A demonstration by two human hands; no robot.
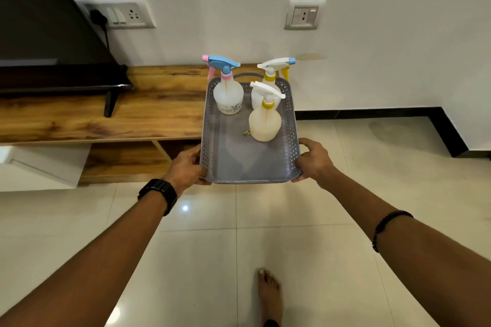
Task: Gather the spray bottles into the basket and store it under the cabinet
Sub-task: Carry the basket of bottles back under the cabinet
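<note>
I hold a grey perforated basket (231,159) in the air in front of the wooden cabinet (148,111). My left hand (187,166) grips its near left corner and my right hand (314,158) grips its near right corner. Three spray bottles stand upright inside. A white bottle with a blue and pink trigger (228,93) is at the far left. A cream bottle with a white trigger and yellow collar (265,121) stands in the middle right. Behind it, a second yellow-collared bottle (273,69) is partly hidden.
A TV (50,34) on black legs stands on the cabinet's left part. Below the cabinet top is an open wooden shelf (127,159) beside a white drawer unit (39,164). Wall sockets (122,14) sit above. My bare foot (269,295) stands on the glossy tiled floor.
</note>
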